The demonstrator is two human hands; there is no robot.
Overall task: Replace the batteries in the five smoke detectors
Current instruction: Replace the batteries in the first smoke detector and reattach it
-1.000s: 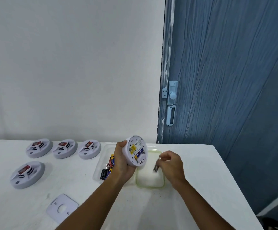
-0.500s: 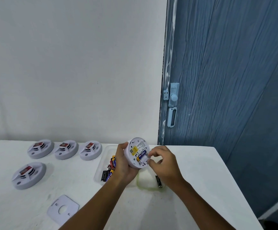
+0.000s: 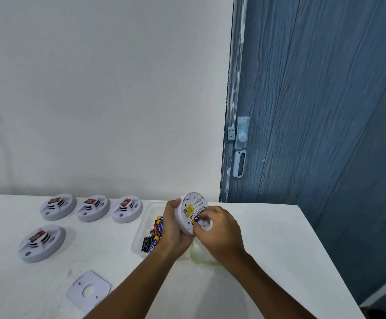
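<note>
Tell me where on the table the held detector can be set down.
Bare tabletop lies right of the green-rimmed tray, out to the table's edge. A smaller patch sits between the front detector and the battery tray. The back left is crowded: three detectors in a row.

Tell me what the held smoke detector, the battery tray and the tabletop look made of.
Smoke detector: matte white moulded plastic, judging by its smooth shell. Battery tray: clear glossy plastic, since the table shows through. Tabletop: white, matte, faintly scuffed; laminate or painted board, hard to tell.

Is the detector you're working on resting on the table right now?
No, the left hand holds the smoke detector up off the table, back side facing the camera, while the right hand works at its battery.
</note>
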